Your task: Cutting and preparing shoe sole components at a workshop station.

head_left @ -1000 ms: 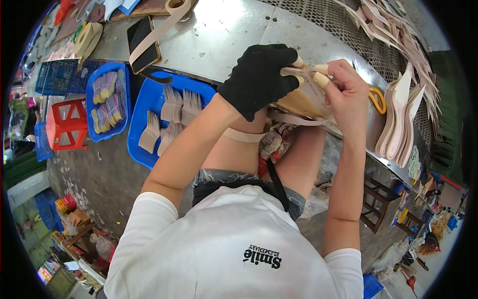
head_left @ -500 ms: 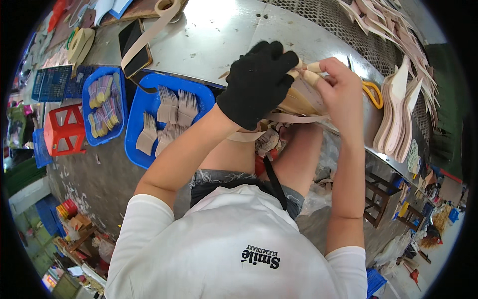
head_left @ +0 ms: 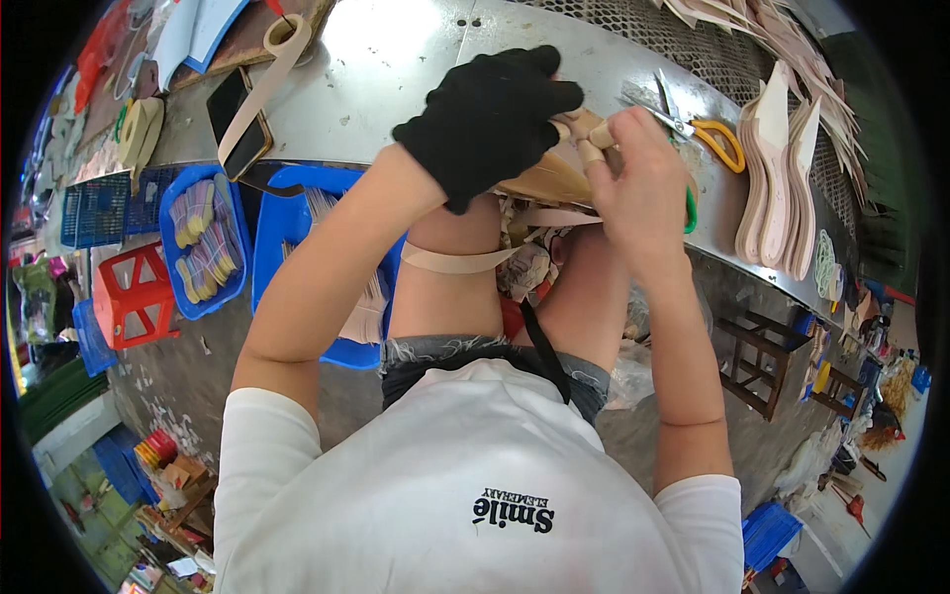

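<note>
In the head view, both hands meet in the upper middle of the frame, over the near edge of a metal surface. The left hand wears a black glove; its capped fingertip touches a small tan piece, but the glove hides the rest of the grip, so I cannot tell how tightly its fingers close. The bare right hand has beige caps on thumb and forefinger, and these fingers are narrow, pinching the tan piece. A larger golden-brown sheet shows just below them.

Scissors with yellow handles lie open to the right of the right hand, and a green handle shows just beside its wrist. Farther right are stacked pale cutouts. A pale strip crosses the thighs in the centre.

At the upper left, a roll of tape trails its end over a phone. Below, in the left of the frame, are a blue tray, a blue basket of bundled pieces and a red stool.
</note>
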`<control>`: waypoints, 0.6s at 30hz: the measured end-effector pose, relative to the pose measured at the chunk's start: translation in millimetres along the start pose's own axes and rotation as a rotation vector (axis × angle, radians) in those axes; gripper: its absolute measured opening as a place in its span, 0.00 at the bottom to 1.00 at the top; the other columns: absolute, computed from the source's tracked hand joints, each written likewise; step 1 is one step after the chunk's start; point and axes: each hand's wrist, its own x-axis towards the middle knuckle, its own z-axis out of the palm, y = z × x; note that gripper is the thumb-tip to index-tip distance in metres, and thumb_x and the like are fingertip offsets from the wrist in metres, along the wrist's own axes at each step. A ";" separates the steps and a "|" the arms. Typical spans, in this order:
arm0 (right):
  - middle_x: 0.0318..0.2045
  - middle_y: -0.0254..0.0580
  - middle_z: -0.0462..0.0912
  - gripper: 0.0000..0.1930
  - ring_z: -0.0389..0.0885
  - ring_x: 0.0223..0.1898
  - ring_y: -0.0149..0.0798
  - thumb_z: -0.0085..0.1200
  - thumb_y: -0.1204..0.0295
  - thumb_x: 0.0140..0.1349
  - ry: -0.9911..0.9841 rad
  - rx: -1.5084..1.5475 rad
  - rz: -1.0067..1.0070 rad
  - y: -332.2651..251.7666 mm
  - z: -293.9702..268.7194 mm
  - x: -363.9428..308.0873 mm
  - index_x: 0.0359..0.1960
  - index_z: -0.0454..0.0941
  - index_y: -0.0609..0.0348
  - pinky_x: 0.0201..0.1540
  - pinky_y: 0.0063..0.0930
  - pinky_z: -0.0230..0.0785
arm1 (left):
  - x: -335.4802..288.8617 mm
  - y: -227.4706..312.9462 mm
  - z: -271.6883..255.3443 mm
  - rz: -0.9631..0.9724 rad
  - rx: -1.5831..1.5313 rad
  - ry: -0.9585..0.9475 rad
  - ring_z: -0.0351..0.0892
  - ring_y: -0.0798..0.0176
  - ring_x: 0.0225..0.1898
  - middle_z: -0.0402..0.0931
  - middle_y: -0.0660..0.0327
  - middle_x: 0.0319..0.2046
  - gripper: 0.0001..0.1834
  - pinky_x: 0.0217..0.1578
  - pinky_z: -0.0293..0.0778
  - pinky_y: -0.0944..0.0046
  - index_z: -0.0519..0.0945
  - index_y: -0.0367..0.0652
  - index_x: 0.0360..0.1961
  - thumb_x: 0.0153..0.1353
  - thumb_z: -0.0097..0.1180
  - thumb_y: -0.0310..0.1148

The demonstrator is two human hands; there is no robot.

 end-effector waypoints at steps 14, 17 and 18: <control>0.27 0.29 0.76 0.08 0.72 0.28 0.21 0.62 0.77 0.48 -0.346 0.649 0.371 81.4 -58.2 -14.8 0.31 0.81 0.65 0.30 0.18 0.64 | 18.6 10.9 28.7 0.013 -0.275 -0.195 0.80 0.57 0.39 0.79 0.56 0.40 0.20 0.39 0.77 0.61 0.81 0.48 0.42 0.45 0.67 0.30; 0.32 0.34 0.77 0.06 0.73 0.32 0.25 0.61 0.80 0.46 -0.202 0.636 0.111 88.5 -51.0 -25.9 0.29 0.82 0.64 0.35 0.18 0.65 | 16.2 5.4 35.4 0.203 -0.194 -0.035 0.79 0.57 0.35 0.78 0.60 0.35 0.13 0.36 0.75 0.62 0.81 0.44 0.33 0.44 0.67 0.31; 0.31 0.35 0.76 0.07 0.73 0.31 0.27 0.61 0.80 0.45 -0.147 0.538 0.031 91.3 -48.0 -28.6 0.29 0.81 0.64 0.34 0.19 0.66 | 17.9 10.8 34.3 0.205 -0.199 -0.041 0.79 0.57 0.35 0.78 0.60 0.35 0.13 0.36 0.75 0.62 0.81 0.44 0.33 0.44 0.67 0.31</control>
